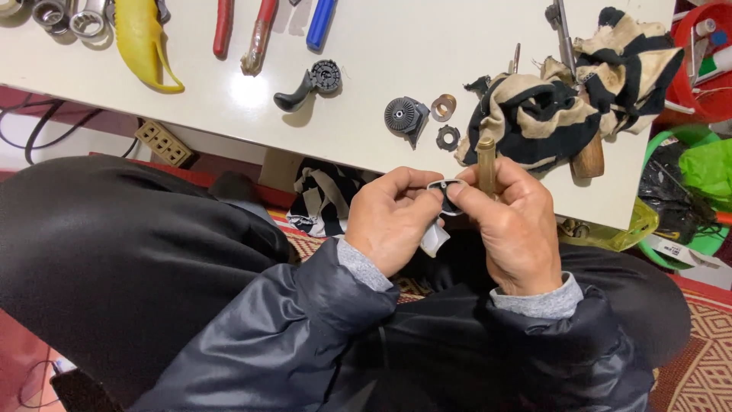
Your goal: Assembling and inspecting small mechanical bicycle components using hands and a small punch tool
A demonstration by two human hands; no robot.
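Grey ring part [446, 191] pinched between left hand [389, 225] fingertips and right hand [512, 225] thumb; both closed tight.

White tabletop [366, 114] across upper frame, glossy, bright lamp glare near centre-left. Below it, patterned woven rug [705, 343] in red and cream (geometric diamonds) at right. Dark cables [30, 133] trail along pale floor at left. Red and green plastic tubs [698, 191] crowd right edge.
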